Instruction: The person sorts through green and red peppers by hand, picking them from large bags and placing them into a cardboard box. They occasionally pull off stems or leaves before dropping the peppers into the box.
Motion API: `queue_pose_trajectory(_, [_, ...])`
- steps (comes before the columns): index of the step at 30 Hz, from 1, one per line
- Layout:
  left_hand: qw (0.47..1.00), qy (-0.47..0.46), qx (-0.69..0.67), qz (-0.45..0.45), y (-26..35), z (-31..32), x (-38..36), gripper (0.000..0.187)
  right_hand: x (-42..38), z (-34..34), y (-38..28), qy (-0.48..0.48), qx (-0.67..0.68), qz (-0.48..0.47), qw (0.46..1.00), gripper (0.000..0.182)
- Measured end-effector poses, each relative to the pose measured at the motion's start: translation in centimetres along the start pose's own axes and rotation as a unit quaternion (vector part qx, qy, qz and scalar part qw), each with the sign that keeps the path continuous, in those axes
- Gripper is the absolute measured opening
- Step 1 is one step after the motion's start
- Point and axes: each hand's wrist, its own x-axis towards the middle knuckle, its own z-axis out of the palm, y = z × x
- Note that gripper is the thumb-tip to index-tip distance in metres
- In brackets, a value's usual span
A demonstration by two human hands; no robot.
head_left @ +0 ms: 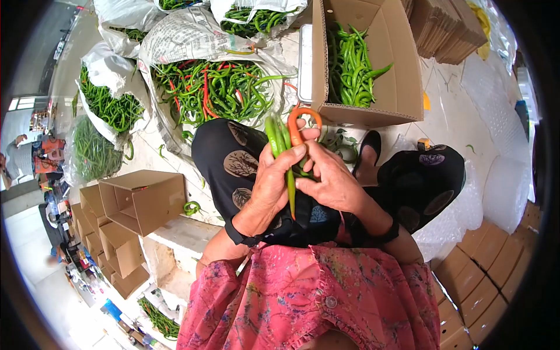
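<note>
My two hands meet above my lap. My left hand (272,178) is closed around a few green chili peppers (276,137), whose long tips stick out above and below the fingers. A curved orange-red chili pepper (293,129) rises between the hands, its lower end hidden behind fingers. My right hand (335,178) is closed against it, fingers bent and thumb pointing at the left hand. Past my knees lies a large open sack (169,44) of green and red chilies (219,90). To its right stands an open cardboard box (391,73) partly filled with green chilies (353,67).
More sacks of green chilies (111,102) stand at the left and back. Open cardboard boxes (146,201) are stacked at lower left beside a white foam box (175,256). Flattened cardboard (446,29), bubble wrap (490,105) and brown cartons (481,268) line the right. Other people are at far left.
</note>
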Motion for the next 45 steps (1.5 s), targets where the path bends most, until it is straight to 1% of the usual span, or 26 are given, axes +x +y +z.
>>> queue_pose_trajectory(4, [0.994,0.03,0.104,0.009,-0.9,-0.1,0.1,0.049,0.1,0.2,1.4,-0.033,-0.065,0.011,0.997,0.053])
queue_pose_trajectory(6, [0.984,0.013,0.167,0.058,-1.0,-0.2,0.1,0.046,0.0,0.4,1.3,-0.033,-0.092,0.021,0.995,0.048])
queue_pose_trajectory(11, [0.964,0.004,0.256,0.073,-0.3,-1.0,-1.3,0.04,0.4,1.0,0.5,0.11,-0.085,-0.105,0.985,0.038])
queue_pose_trajectory(12, [0.951,-0.013,0.302,0.071,-0.3,-1.6,-1.7,0.038,0.7,0.6,0.8,0.125,-0.157,-0.134,0.97,0.035])
queue_pose_trajectory(13, [0.935,-0.031,0.346,0.069,-0.3,-2.0,-2.1,0.036,0.4,0.0,0.4,0.119,-0.219,-0.113,0.962,0.027])
queue_pose_trajectory(15, [0.941,-0.034,0.336,0.038,1.0,-0.9,-3.6,0.034,0.4,-0.7,0.5,0.127,-0.223,-0.111,0.96,0.024])
queue_pose_trajectory(17, [0.945,0.114,0.306,-0.013,3.0,0.3,-4.9,0.033,-0.1,-1.0,0.5,0.092,-0.243,-0.081,0.962,0.028])
queue_pose_trajectory(19, [0.911,0.127,0.358,0.163,4.9,-0.8,-5.6,0.03,-0.5,-1.1,0.1,0.055,-0.261,-0.05,0.963,0.032])
queue_pose_trajectory(20, [0.828,0.064,0.49,0.265,6.0,-0.8,-5.0,0.029,-0.7,-1.2,-0.3,0.023,-0.307,-0.069,0.949,0.033])
queue_pose_trajectory(21, [0.713,-0.001,0.604,0.357,7.2,-0.5,-4.1,0.029,-0.7,-1.1,-0.7,-0.01,-0.354,-0.09,0.931,0.034])
queue_pose_trajectory(22, [0.712,-0.035,0.611,0.344,7.6,1.0,-3.9,0.032,-0.7,-1.0,-1.0,-0.016,-0.373,-0.116,0.92,0.024])
queue_pose_trajectory(23, [0.665,-0.138,0.641,0.356,7.7,0.6,-2.7,0.036,-0.8,-0.9,-1.1,-0.018,-0.374,-0.118,0.92,0.024])
queue_pose_trajectory(25, [0.629,-0.212,0.71,0.234,7.8,1.3,-2.5,0.039,-1.3,-1.1,-0.8,-0.04,-0.288,-0.119,0.949,0.027])
queue_pose_trajectory(26, [0.624,-0.2,0.734,0.176,7.6,1.2,-2.2,0.041,-1.6,-1.2,-0.7,-0.052,-0.243,-0.118,0.961,0.028])
queue_pose_trajectory(27, [0.625,-0.199,0.734,0.177,7.5,0.6,-1.7,0.041,-1.9,-1.3,-0.6,-0.053,-0.244,-0.118,0.961,0.028])
queue_pose_trajectory(29, [0.679,-0.287,0.646,0.201,7.7,0.0,-0.8,0.041,-2.4,-1.4,-0.4,-0.098,-0.103,-0.104,0.984,0.037])
queue_pose_trajectory(30, [0.728,-0.285,0.608,0.137,8.3,0.2,-0.7,0.041,-2.6,-1.3,-0.9,-0.101,-0.104,-0.103,0.984,0.037])
queue_pose_trajectory(31, [0.727,-0.283,0.625,0.032,9.4,0.7,-0.8,0.042,-2.8,-1.2,-1.7,-0.087,-0.187,-0.136,0.969,0.04])
queue_pose_trajectory(32, [0.734,-0.284,0.616,0.031,9.6,0.7,-0.9,0.042,-2.7,-1.1,-2.2,-0.072,-0.269,-0.169,0.945,0.044])
queue_pose_trajectory(33, [0.741,-0.284,0.607,0.031,9.8,0.6,-1.0,0.042,-2.4,-0.8,-1.9,-0.075,-0.27,-0.172,0.944,0.044])
queue_pose_trajectory(36, [0.744,-0.248,0.61,0.116,9.9,-0.4,-1.9,0.042,-1.2,0.5,-0.8,0.03,-0.412,-0.277,0.867,0.051])
queue_pose_trajectory(40, [0.682,-0.135,0.692,0.195,10.9,-0.8,-4.6,0.04,-0.3,0.8,-3.0,0.041,-0.489,-0.309,0.815,0.056])
queue_pose_trajectory(41, [0.681,-0.125,0.694,0.195,11.5,-1.5,-5.1,0.04,-0.3,0.3,-3.6,0.045,-0.474,-0.315,0.821,0.054])
queue_pose_trajectory(43, [0.772,-0.108,0.602,0.175,13.5,-3.9,-6.1,0.034,-0.9,-0.9,-3.8,-0.02,-0.406,-0.251,0.878,0.049])
queue_pose_trajectory(44, [0.835,0.003,0.532,0.136,15.4,-4.2,-7.4,0.033,-1.2,-1.6,-4.0,-0.027,-0.402,-0.261,0.877,0.049])
queue_pose_trajectory(45, [0.881,0.114,0.45,0.096,17.5,-4.8,-9.0,0.032,-1.6,-2.2,-4.2,-0.018,-0.341,-0.144,0.929,0.043])
